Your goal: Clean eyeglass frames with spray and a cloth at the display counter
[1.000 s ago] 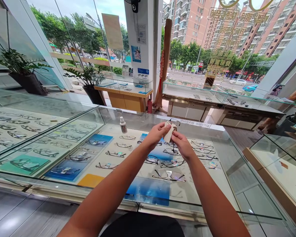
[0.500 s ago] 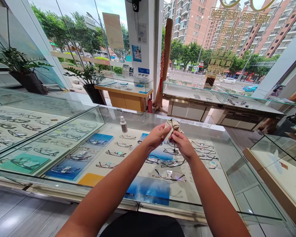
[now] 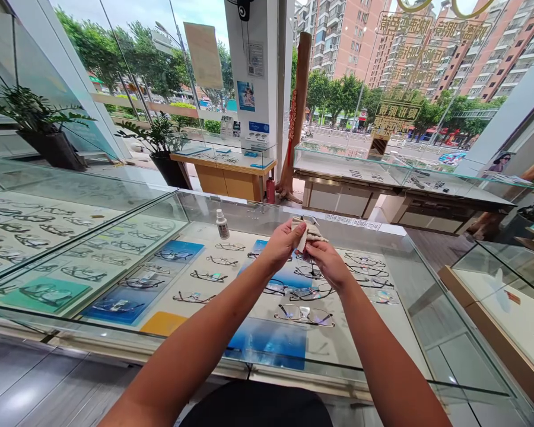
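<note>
Over the glass display case, my left hand point(image 3: 281, 244) is closed on a beige cleaning cloth point(image 3: 314, 233), thumb pressed on its folds. Close beside it, my right hand point(image 3: 328, 261) pinches a dark, thin-framed pair of eyeglasses point(image 3: 310, 256) at the cloth's lower edge. One slim dark temple hangs below the fingers; the cloth and fingers hide most of the frame and lenses. To the left of my hands, a small white bottle point(image 3: 222, 225) with a label stands upright on the glass top.
The glass display case point(image 3: 400, 230) holds several rows of eyeglasses, including a gold-rimmed pair point(image 3: 303, 315) below my hands. Another display case point(image 3: 507, 296) stands at the right. Beyond are a wooden display counter point(image 3: 226, 178), a wooden post point(image 3: 297, 118) and a potted plant point(image 3: 169, 169).
The cloth has been refolded and shifted slightly left, now spreading over the right fingers. Both hands have moved a little with it; the bottle stays in place.
</note>
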A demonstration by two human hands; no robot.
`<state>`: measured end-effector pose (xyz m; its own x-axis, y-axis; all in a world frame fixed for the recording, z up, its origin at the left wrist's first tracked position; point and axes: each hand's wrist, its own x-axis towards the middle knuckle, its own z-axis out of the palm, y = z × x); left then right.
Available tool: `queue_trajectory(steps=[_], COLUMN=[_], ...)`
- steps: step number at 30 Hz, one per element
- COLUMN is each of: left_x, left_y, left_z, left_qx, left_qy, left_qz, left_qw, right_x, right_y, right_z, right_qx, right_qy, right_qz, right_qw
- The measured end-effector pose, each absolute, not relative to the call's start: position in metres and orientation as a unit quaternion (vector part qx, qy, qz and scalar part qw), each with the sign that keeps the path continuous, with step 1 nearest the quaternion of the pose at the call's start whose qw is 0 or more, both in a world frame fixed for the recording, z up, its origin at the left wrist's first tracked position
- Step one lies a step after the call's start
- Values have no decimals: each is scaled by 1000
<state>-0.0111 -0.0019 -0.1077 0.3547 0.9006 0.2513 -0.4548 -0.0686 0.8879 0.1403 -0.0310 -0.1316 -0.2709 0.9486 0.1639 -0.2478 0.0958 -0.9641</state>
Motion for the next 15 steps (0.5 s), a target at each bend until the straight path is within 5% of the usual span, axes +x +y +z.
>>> queue_trajectory(steps=[15], left_x=[-27], left_y=[4], left_z=[-101], left_qx=[548], left_qy=[190], left_qz=[475], left_qw=[662], right_x=[146], right_y=[-29], right_z=[-125], right_qx=[-340], right_qy=[-516], right_qz=[561], right_qw=[551])
